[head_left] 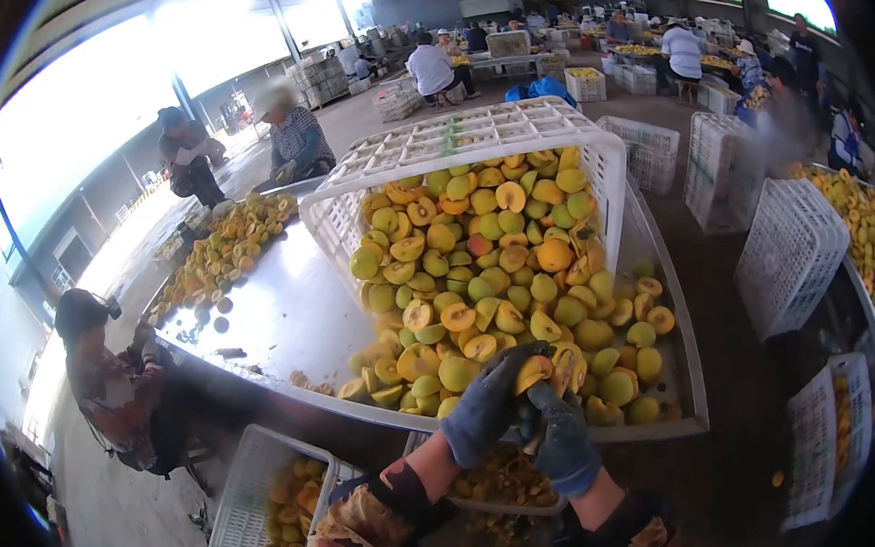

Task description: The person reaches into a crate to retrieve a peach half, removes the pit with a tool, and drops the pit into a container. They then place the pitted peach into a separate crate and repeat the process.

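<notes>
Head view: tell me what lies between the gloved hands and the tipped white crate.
In the head view, a heap of yellow-green fruit spilling onto the metal table fills the stretch from the left hand and right hand to the white crate.

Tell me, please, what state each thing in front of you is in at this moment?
Left hand: gloved, gripping a halved fruit.
Halved fruit: cut open, held over the table's edge.
Right hand: gloved, closed beside the fruit; what it grips is hidden.
White crate: tipped on its side, fruit spilling out.
Fruit pile: heaped, some whole, some halved.
Metal table: partly bare and shiny.
</notes>
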`<state>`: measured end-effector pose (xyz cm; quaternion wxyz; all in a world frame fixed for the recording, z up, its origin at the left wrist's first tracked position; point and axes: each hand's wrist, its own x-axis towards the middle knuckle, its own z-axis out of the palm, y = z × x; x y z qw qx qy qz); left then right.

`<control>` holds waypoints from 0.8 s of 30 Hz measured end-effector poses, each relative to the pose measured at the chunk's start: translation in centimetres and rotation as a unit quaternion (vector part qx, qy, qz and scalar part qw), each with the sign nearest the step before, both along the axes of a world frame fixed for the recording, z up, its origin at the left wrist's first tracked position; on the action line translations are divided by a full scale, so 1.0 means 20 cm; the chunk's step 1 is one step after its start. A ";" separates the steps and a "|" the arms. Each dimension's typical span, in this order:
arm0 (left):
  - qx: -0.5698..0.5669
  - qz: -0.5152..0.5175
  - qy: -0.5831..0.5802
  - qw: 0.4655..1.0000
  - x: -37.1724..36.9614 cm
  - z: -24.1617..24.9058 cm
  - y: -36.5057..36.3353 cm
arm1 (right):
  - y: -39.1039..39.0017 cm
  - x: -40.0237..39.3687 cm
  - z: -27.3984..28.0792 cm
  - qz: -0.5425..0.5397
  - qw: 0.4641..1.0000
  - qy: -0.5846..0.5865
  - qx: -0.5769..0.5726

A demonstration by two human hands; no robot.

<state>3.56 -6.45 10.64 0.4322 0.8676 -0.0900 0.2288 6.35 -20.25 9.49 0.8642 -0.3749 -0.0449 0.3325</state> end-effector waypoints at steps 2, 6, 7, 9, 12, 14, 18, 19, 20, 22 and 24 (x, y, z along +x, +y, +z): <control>-0.113 -0.006 0.055 0.992 -0.04 0.00 -0.03 | 0.01 -0.01 0.00 0.010 0.999 0.030 0.018; -0.678 -0.189 0.199 0.682 0.01 -0.14 0.04 | -0.02 0.01 0.03 0.044 0.997 -0.037 -0.046; -0.665 -0.175 0.201 0.698 0.00 -0.16 0.06 | -0.02 0.00 0.03 0.046 0.997 -0.040 -0.054; -0.554 -0.129 0.203 0.797 -0.03 -0.23 0.13 | -0.03 0.00 0.06 0.039 0.997 -0.030 -0.065; -0.687 -0.210 0.248 0.650 -0.10 -0.19 0.25 | 0.00 0.00 0.08 0.039 0.984 -0.084 -0.155; -0.664 -0.118 0.239 0.699 -0.11 -0.22 0.23 | 0.02 -0.02 0.05 0.018 0.947 -0.222 -0.232; -0.584 -0.075 0.192 0.785 -0.12 -0.28 0.24 | 0.06 -0.04 -0.02 -0.040 0.808 -0.476 -0.346; -0.355 -0.034 0.129 0.925 -0.13 -0.30 0.24 | 0.06 -0.04 -0.03 -0.040 0.777 -0.500 -0.381; -0.098 0.011 0.055 0.994 -0.14 -0.32 0.25 | 0.06 -0.05 -0.03 -0.038 0.744 -0.522 -0.415; -0.039 0.003 0.092 0.995 -0.13 -0.25 0.26 | 0.06 -0.07 -0.02 0.000 0.704 -0.521 -0.483; -0.021 -0.005 0.114 0.993 -0.11 -0.20 0.27 | 0.07 -0.08 -0.04 0.004 0.669 -0.534 -0.518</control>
